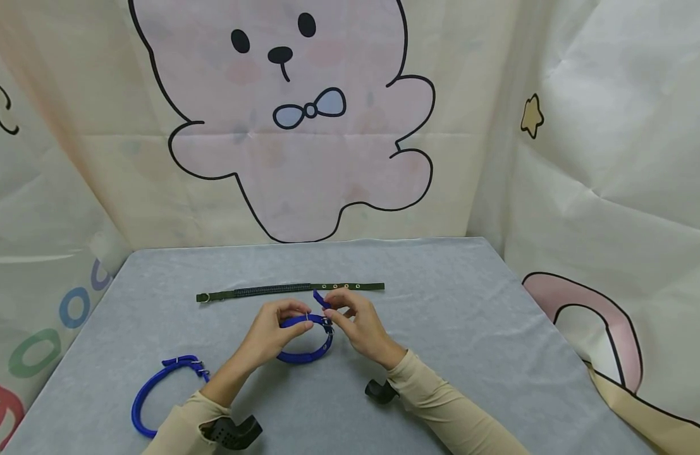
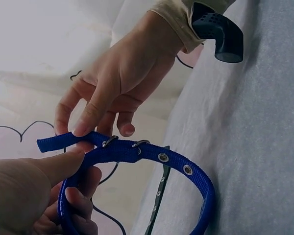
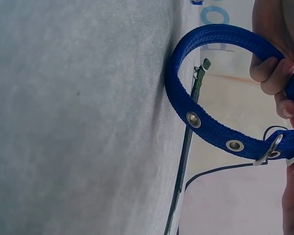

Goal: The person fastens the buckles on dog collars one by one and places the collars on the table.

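A blue webbing collar (image 1: 302, 358) with metal eyelets is looped into a ring above the table, its strap passing through a metal buckle (image 2: 109, 141). My left hand (image 1: 270, 332) grips the ring's left side, with curled fingers inside the loop in the left wrist view. At the buckle side, my right hand (image 1: 363, 325) pinches the strap near its loose end (image 2: 54, 142) between thumb and fingers. A D-shaped ring (image 3: 269, 150) hangs on the band beside the buckle in the right wrist view, where the buckle is partly cut off by the frame edge.
Behind the hands, a green collar (image 1: 272, 291) with eyelets lies stretched out on the grey cloth-covered table (image 1: 452, 303). Another blue collar (image 1: 138, 404), buckled into a loop, lies at the front left, partly hidden by the left forearm. Printed curtains surround the table.
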The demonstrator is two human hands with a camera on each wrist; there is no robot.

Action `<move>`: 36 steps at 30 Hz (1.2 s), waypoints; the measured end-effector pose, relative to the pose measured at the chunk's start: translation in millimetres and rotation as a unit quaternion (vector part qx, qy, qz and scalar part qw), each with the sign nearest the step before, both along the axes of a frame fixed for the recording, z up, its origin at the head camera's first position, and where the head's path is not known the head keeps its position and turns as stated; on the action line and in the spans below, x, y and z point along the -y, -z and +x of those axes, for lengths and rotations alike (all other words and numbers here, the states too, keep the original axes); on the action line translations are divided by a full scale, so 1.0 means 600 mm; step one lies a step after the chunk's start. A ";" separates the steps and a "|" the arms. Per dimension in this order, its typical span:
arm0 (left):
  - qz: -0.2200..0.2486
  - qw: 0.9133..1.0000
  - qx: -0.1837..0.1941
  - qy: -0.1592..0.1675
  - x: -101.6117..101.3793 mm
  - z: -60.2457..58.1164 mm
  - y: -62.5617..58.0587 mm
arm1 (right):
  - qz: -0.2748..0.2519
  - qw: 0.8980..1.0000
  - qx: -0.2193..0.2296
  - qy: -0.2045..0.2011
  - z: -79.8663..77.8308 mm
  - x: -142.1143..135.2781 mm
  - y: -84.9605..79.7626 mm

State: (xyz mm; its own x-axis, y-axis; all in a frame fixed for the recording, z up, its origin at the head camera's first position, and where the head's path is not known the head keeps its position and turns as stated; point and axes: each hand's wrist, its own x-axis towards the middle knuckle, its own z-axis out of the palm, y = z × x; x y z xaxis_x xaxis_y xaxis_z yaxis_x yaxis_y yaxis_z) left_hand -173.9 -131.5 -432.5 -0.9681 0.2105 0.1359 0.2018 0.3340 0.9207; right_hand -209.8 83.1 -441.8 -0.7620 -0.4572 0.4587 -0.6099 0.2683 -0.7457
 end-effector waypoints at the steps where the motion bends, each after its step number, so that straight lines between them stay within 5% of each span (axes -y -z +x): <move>1: 0.000 1.000 -0.001 0.000 0.000 0.000 0.000 | 0.003 1.000 -0.003 0.001 0.000 0.000 0.000; 36: 0.000 1.000 -0.001 -0.007 0.001 -0.003 0.003 | 0.016 0.999 0.030 -0.030 0.002 -0.003 -0.005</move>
State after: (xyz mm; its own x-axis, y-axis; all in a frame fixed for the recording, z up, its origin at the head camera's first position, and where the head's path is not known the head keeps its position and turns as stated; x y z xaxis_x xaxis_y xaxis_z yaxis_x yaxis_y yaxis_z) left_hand -175.8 -132.3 -434.5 -0.9709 0.1963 0.1371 0.1981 0.3368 0.9205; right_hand -208.5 84.7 -438.6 -0.7578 -0.5173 0.3978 -0.5809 0.2571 -0.7723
